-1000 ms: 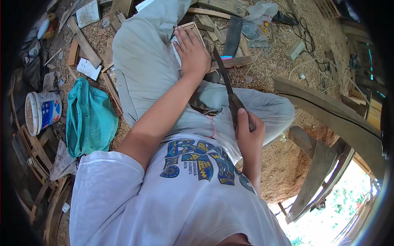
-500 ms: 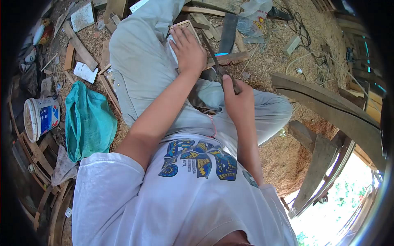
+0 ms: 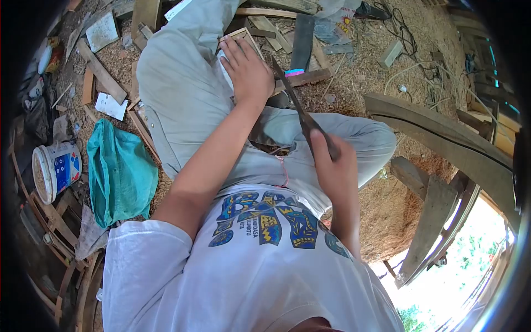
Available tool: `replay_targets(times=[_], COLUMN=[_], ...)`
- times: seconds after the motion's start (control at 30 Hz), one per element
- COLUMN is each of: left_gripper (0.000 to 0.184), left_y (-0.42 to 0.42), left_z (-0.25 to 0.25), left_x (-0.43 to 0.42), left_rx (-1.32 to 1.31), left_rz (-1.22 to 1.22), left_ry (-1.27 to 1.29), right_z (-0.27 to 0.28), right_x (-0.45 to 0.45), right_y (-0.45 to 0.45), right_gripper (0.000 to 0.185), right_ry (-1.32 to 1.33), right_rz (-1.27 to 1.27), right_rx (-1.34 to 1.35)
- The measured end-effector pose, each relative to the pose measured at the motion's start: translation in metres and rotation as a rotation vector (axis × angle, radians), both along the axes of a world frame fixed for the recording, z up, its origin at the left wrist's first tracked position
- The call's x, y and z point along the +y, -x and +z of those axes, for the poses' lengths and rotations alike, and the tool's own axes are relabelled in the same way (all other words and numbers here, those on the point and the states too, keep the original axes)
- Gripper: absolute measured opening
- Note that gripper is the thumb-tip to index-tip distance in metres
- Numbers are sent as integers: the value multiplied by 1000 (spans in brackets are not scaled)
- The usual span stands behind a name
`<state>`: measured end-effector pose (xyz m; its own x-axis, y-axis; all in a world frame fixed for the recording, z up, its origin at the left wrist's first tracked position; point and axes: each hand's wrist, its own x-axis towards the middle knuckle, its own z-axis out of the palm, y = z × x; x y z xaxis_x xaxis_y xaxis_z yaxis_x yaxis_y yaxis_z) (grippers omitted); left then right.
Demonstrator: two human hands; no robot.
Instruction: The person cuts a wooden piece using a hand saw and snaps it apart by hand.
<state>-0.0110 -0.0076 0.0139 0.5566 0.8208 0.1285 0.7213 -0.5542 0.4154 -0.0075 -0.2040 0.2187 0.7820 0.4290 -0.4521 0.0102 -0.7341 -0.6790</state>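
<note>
My left hand (image 3: 249,74) lies with its fingers spread over a small wooden frame or box (image 3: 253,45) that rests by my bent leg; its pale side shows under the palm. My right hand (image 3: 336,160) is wrapped round the handle of a long dark-bladed tool (image 3: 294,98). Its narrow blade tapers away from me, and the tip lies just right of the left hand and the wooden piece. Whether the blade has teeth cannot be seen. Contact between blade and wood is unclear.
Wood offcuts (image 3: 102,72) and shavings litter the ground. To the left are a teal cloth or sack (image 3: 121,171) and a white bucket (image 3: 57,171). A curved beam (image 3: 437,130) spans the right side. A dark cable (image 3: 406,39) lies at the upper right.
My right hand has drawn back toward my body and to the right with the long-bladed tool, and more of the blade shows. My left hand stays on the wooden piece.
</note>
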Motion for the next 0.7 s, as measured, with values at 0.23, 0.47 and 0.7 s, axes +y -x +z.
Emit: replay_targets(times=[0.23,0.47,0.7], left_gripper=[75,78,78], left_y=[-2,-2,-1], left_z=[2,-1,-2], left_x=[0,-1,-1], left_rx=[-11,39,57], left_rz=[-10,-19,-26], left_ry=[-28,-33,-41], right_z=[-29,-17,-8], right_x=[39,13,1], right_y=[-18,2,2], right_gripper=[46,47,46], right_ry=[-44,-15,-9], right_rz=[-64,-56,-8], right_rx=[-1,-15,-19])
